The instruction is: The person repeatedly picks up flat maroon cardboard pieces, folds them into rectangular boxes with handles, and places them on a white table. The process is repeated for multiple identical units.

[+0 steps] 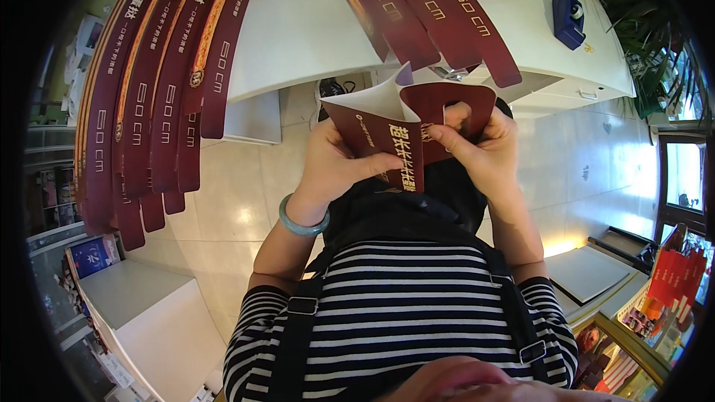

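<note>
Pinching the maroon carton (365,130) with left fingers (376,166) and its curled flap (428,98) with right fingers (457,144), bend gently and evenly to avoid crushing.

From the held carton (383,138), a carton pile (167,93) is overhanging the table (313,22) at nine o'clock, another pile (424,7) at twelve, and a tape dispenser (567,22) is resting at two.

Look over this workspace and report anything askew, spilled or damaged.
The long maroon cartons at the left of the white counter look askew: their ends are staggered and jut past its front edge. No spill or clear damage shows. The left hand and right hand hold an open carton, its white inside showing.
</note>
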{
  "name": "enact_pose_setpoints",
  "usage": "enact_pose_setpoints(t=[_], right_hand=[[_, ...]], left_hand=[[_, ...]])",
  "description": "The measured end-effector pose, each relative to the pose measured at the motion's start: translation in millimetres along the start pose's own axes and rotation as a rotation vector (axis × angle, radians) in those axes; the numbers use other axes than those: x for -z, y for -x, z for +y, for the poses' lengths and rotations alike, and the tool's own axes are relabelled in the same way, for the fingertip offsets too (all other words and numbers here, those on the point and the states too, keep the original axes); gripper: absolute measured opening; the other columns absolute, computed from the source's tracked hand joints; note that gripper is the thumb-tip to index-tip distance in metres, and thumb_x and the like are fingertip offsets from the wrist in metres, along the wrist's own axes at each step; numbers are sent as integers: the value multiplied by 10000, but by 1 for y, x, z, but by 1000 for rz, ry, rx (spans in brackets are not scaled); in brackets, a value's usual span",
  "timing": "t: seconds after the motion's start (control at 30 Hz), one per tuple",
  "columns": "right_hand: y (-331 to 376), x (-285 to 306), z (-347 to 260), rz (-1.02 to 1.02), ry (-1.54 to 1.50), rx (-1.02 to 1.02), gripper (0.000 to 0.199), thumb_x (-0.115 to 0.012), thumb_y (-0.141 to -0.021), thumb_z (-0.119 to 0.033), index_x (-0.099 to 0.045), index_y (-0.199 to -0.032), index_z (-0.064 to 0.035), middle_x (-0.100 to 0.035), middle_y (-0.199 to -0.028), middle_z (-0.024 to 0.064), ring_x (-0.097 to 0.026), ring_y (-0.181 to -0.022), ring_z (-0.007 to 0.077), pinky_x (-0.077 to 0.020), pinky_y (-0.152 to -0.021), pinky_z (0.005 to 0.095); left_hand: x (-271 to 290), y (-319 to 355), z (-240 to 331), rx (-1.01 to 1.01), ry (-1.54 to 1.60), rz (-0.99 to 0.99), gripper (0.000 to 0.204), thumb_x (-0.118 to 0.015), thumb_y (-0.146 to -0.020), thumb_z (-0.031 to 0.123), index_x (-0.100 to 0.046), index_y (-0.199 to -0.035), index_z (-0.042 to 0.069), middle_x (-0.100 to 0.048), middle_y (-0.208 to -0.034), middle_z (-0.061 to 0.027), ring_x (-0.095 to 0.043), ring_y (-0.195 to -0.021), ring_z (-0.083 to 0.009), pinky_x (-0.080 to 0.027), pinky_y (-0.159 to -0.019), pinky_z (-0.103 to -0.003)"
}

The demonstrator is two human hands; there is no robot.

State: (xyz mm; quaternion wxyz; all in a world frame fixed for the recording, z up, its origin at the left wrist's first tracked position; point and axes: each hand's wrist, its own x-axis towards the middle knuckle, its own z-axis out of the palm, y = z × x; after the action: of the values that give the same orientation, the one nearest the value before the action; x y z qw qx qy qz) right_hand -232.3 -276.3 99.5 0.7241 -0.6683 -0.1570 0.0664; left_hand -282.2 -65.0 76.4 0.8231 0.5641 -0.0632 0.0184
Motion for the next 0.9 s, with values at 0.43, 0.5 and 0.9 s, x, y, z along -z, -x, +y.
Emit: enact_pose_setpoints(t=[0.43,0.5,0.9], right_hand=[[23,-10,28,-93,-383,18,953,-904,-749,-131,-317,-1491,-20,-505,-1381,106,-505,-1282,198,-414,-1094,366],[26,-19,28,-36,-368,-57,655,-832,-821,-54,-486,-1374,16,-601,-1277,113,-577,-1195,173,-468,-1041,338],[43,-11,66,114,-351,-95,193,-786,-824,59,-670,-958,-16,-742,-962,80,-689,-859,128,-549,-838,281]], left_hand=[[-21,-6,-15,-15,322,386,371,-740,-869,-46,-628,-1213,40,-710,-1130,-73,-689,-998,-160,-567,-890,-315],[-26,-6,-24,21,442,381,369,-736,-877,-38,-625,-1220,41,-705,-1138,-70,-683,-1013,-160,-560,-904,-317],[-27,-15,-10,-43,327,342,217,-775,-859,19,-719,-1067,-6,-748,-986,-82,-701,-868,-144,-556,-798,-280]])
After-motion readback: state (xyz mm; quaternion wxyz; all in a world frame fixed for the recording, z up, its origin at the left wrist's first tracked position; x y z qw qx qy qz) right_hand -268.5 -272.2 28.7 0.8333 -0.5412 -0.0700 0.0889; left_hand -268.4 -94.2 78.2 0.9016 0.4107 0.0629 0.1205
